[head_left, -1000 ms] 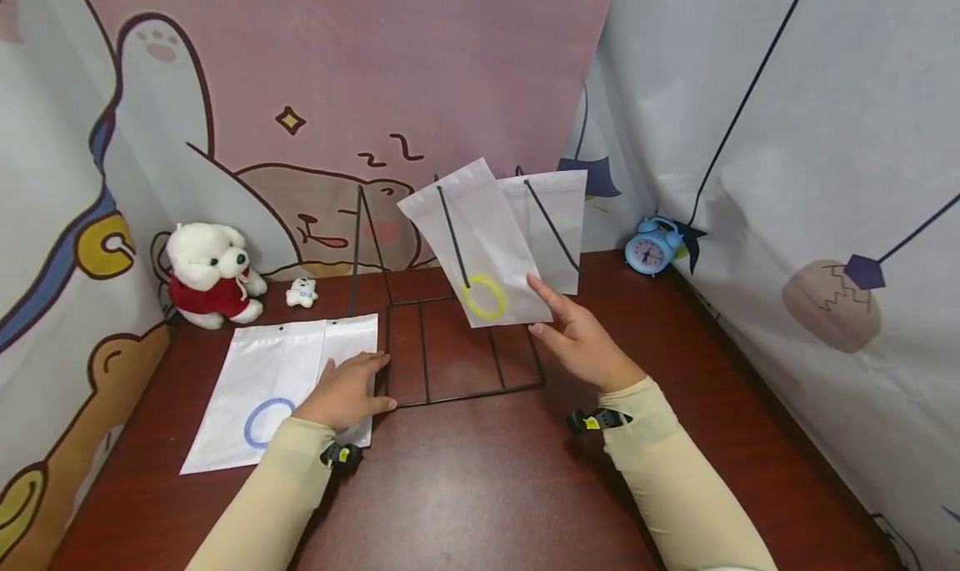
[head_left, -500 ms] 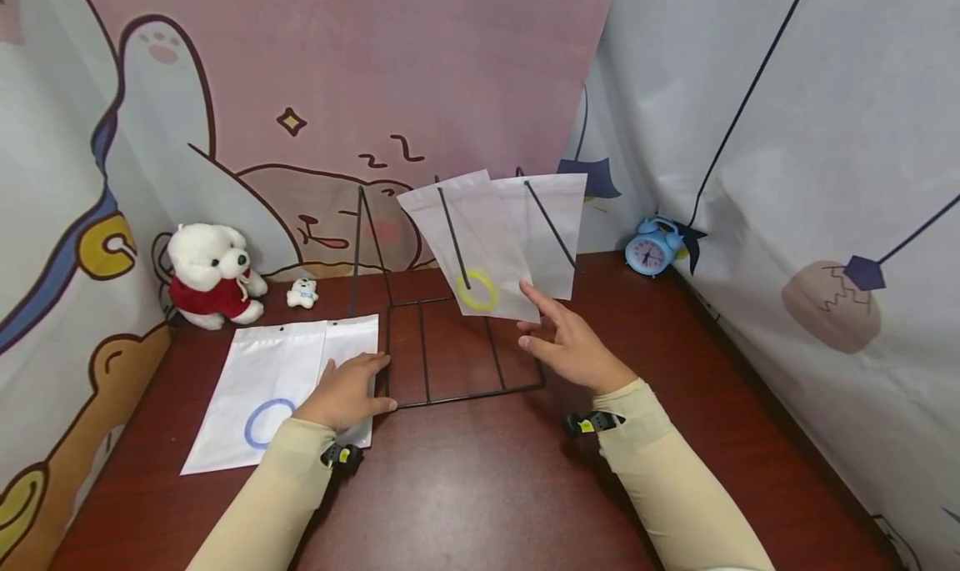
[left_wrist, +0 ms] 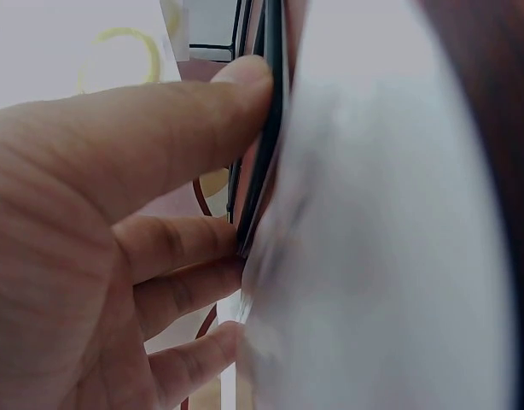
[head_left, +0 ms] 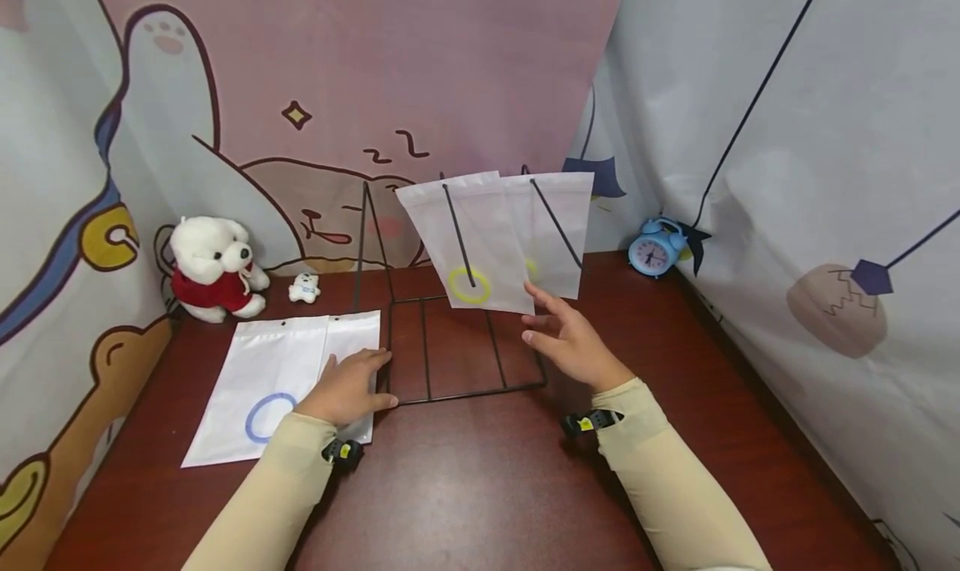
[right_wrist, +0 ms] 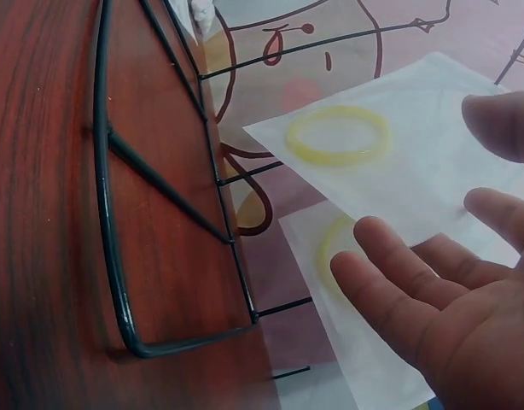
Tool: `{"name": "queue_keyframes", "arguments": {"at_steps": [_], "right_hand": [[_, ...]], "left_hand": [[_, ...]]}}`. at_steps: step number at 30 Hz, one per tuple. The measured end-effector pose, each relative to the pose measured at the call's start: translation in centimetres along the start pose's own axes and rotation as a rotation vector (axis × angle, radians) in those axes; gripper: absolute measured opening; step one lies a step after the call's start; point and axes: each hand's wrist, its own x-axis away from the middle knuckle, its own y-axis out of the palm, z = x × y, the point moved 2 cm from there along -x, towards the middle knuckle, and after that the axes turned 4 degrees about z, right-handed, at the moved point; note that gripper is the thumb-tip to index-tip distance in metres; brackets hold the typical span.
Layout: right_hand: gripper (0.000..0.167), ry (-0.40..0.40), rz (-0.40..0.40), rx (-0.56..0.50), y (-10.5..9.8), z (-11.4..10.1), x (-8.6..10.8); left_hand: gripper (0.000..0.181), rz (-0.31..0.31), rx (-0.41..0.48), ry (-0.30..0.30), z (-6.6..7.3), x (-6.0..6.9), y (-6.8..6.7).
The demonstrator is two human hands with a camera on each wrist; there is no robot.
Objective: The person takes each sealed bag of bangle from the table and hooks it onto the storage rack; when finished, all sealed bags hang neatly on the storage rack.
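Our loose-fingered right hand (head_left: 576,342) sits below-right of the front pouch (head_left: 491,237); our spread left hand (head_left: 343,393) touches the wire rack (head_left: 429,399).

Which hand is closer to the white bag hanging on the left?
Right. The right hand is near that bag, by its lower right corner; the left hand is farther off, at the front left of the rack.
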Motion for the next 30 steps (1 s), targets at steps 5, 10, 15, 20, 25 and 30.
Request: {"name": "queue_keyframes", "arguments": {"at_steps": [5,10,15,20,25,30], "right_hand": [[0.077,-0.002,0.013,-0.004,-0.2,0.2,-0.1],[0.07,0.083,0.016,0.121,-0.8,1.2,-0.2],[0.065,0.252,-0.106,0.226,-1.7,2.9,0.1],[0.079,0.351,-0.314,0.275,-1.7,4.6,0.5],[0.089,0.365,-0.404,0.317,-1.5,5.5,0.8],[0.094,0.354,-0.412,0.328,-1.5,5.4,0.7]], "left_hand": [[0.081,-0.005,0.0,-0.007,-0.1,-0.1,0.1],[0.081,-0.002,-0.003,-0.004,-0.2,-0.1,0.2],[0.081,-0.012,0.003,-0.005,-0.2,-0.1,0.2],[0.077,0.004,0.06,0.032,-0.6,0.2,-0.6],[0.066,0.089,0.187,0.056,-2.5,0.9,-2.5],[0.06,0.133,0.27,-0.087,-6.2,2.2,-4.9]]}}
